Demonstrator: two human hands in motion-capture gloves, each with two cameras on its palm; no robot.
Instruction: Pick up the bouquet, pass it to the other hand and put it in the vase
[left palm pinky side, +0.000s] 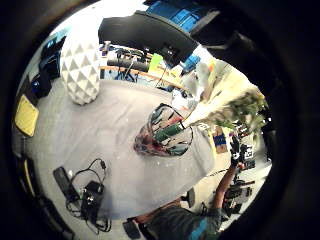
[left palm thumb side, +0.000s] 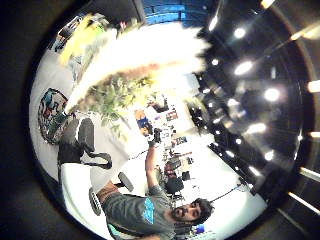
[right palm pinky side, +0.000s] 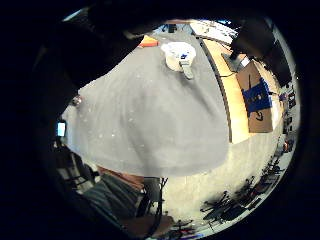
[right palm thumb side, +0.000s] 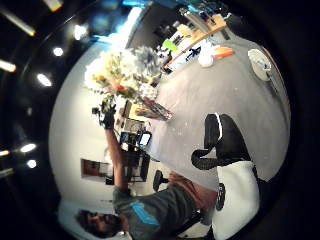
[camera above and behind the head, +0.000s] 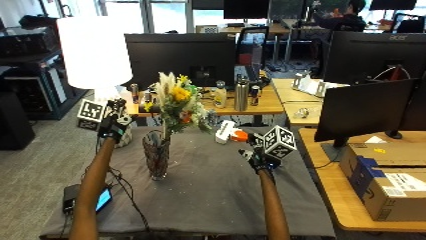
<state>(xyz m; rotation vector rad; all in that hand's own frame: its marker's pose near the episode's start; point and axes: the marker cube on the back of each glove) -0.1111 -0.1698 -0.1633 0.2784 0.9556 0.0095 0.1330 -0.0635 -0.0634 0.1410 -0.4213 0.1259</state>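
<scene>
On the table (camera above and behind the head: 219, 195), bouquet (camera above and behind the head: 174, 107) in vase (camera above and behind the head: 157, 155), apart from both hands

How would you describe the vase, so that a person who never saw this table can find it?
Start from the grey table. The vase stands on its left half, holding the bouquet. It alone there is a tall patterned glass with flowers rising from it.

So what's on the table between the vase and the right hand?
Nothing: in the outside view only bare grey cloth lies between the vase, holding the bouquet, and the right hand. The white item sits farther back.
</scene>
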